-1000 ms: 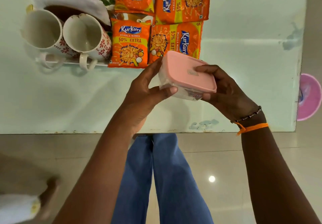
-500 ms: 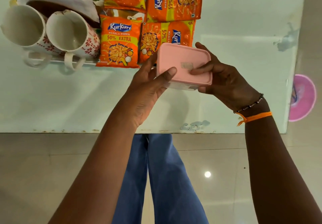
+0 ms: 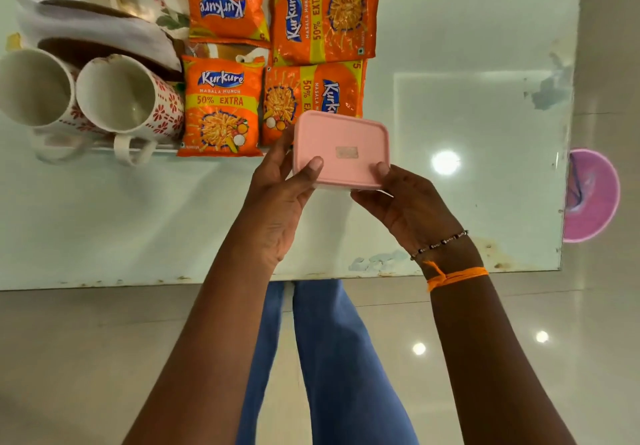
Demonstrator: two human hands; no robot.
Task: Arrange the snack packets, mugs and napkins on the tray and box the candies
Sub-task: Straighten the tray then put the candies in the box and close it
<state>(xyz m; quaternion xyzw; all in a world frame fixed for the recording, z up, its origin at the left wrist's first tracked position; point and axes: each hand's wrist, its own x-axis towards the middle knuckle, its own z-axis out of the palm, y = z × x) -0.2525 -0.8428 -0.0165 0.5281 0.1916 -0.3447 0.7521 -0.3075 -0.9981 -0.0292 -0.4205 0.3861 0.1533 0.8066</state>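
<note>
A small box with a pink lid [image 3: 341, 148] is held level above the table between both hands, lid on. My left hand [image 3: 277, 199] grips its left side with the thumb on the lid. My right hand [image 3: 405, 199] holds the right near corner, thumb on top. Behind it, several orange Kurkure snack packets [image 3: 221, 105] lie flat on the tray [image 3: 166, 147]. Two white mugs with red flowers [image 3: 128, 96] stand at the tray's left front. A white napkin [image 3: 93, 32] lies behind the mugs. The box's contents are hidden.
The pale glass table [image 3: 138, 223] ends at a worn front edge close to my legs. A pink bowl-like object [image 3: 592, 195] sits beyond the table's right edge. Shiny floor tiles lie below.
The box has turned level, its lid now facing the camera squarely. My right hand slid from the lid's top to the near right corner. The view shifted so the tray sits further right and lower.
</note>
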